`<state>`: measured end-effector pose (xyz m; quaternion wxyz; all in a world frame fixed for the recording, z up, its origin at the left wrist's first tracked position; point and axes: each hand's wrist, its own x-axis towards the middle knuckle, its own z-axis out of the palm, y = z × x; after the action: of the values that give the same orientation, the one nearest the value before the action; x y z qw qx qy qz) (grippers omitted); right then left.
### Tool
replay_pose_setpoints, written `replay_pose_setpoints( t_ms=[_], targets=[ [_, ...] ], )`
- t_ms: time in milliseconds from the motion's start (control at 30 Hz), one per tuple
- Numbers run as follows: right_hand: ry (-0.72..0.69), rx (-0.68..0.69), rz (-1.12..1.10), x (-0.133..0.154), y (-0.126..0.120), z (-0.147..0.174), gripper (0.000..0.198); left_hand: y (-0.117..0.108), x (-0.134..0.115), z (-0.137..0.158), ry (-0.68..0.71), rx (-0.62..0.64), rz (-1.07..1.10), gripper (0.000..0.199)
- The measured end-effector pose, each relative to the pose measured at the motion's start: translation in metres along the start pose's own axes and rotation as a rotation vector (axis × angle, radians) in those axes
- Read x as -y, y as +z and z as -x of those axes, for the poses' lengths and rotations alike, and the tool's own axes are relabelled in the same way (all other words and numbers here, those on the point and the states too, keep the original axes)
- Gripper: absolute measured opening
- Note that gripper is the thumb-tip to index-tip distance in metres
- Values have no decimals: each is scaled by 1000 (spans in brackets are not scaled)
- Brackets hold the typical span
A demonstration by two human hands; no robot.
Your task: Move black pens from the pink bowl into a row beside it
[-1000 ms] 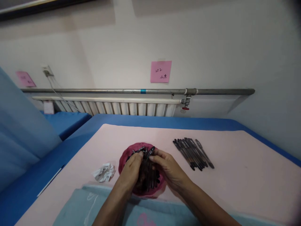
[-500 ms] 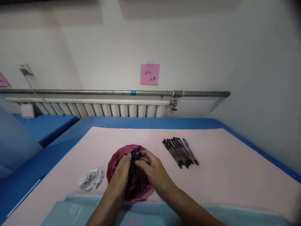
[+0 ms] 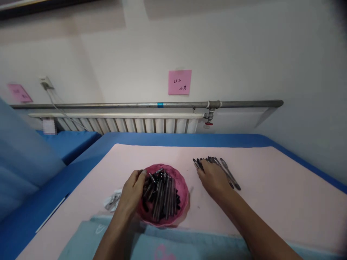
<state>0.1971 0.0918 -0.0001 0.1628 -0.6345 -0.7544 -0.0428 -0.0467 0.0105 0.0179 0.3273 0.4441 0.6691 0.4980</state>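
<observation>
A pink scalloped bowl (image 3: 184,189) holds pen barrels (image 3: 164,198) and small black pen parts, heaped together. My left hand (image 3: 132,189) is closed at the bowl's left edge, its thumb and fingers on the rim. Right of the bowl, dark, clear-barrelled pens (image 3: 229,171) lie slanted side by side in a row. My right hand (image 3: 214,177) reaches down over the left end of that row, fingers bent on a pen (image 3: 197,164). It covers much of the row, and its fingertips are partly hidden.
Crumpled white paper (image 3: 112,201) lies left of the bowl, partly behind my left wrist. The pink table top (image 3: 260,202) has a blue border (image 3: 189,139). Pale blue cloth (image 3: 119,238) lies along the near edge. Behind stand a radiator (image 3: 138,125) and a pipe (image 3: 119,105).
My hands, together over the bowl with a pen before, have parted. The right moved right onto the pen row; the left shifted to the bowl's rim. The view has turned slightly left.
</observation>
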Motion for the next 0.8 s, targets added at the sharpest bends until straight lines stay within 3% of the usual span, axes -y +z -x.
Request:
replay_pose_setpoints(
  t_ms=[333, 500, 800],
  targets=[
    [-31, -7, 119, -6, 10, -1, 12, -20, 11, -12, 125, -40, -294, 26],
    [-52, -46, 105, 3, 5, 0, 16, -18, 9, -11, 191, -33, -576, 17],
    [-133, -66, 5, 13, 0, 2, 14, -6, 9, -6, 272, 165, -711, 13]
  ],
)
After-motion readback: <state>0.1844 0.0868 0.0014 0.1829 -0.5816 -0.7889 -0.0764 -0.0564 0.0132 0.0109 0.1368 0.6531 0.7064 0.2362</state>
